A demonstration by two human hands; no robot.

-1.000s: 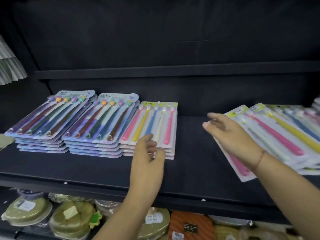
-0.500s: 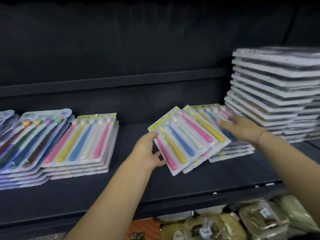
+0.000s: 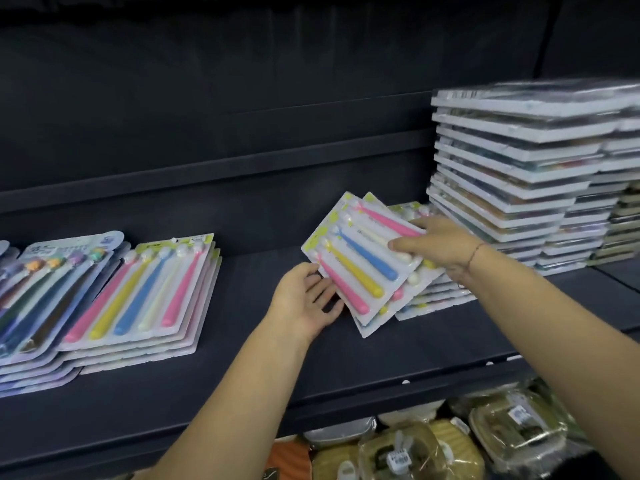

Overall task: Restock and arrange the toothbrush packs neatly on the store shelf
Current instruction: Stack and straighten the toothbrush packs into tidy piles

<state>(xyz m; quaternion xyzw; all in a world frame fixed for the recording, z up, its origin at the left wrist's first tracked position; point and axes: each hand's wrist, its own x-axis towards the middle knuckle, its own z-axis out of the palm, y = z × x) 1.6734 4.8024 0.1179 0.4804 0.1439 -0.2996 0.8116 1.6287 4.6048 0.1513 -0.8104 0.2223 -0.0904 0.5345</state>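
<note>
Two or three toothbrush packs (image 3: 360, 265), white cards with pink, yellow, blue and cream brushes, sit skewed and tilted on a low pile of the same packs (image 3: 434, 301) on the dark shelf (image 3: 242, 344). My right hand (image 3: 438, 245) holds the skewed packs from the right, fingers over their top face. My left hand (image 3: 304, 301) lies palm-up at their lower left edge, thumb against the card edge and fingers relaxed, partly beneath it. A tidy stack of matching packs (image 3: 149, 292) lies at the left.
Stacks of darker-coloured toothbrush packs (image 3: 45, 292) lie at the far left. A tall stack of white-edged flat packs (image 3: 516, 174) rises at the right, just behind the low pile. Bare shelf lies between the two pastel piles. Wrapped goods (image 3: 415, 448) fill the shelf below.
My right hand has come forward onto the top packs and taken hold of them. They have turned and lifted off the pile. My left hand has opened and dropped under their lower edge.
</note>
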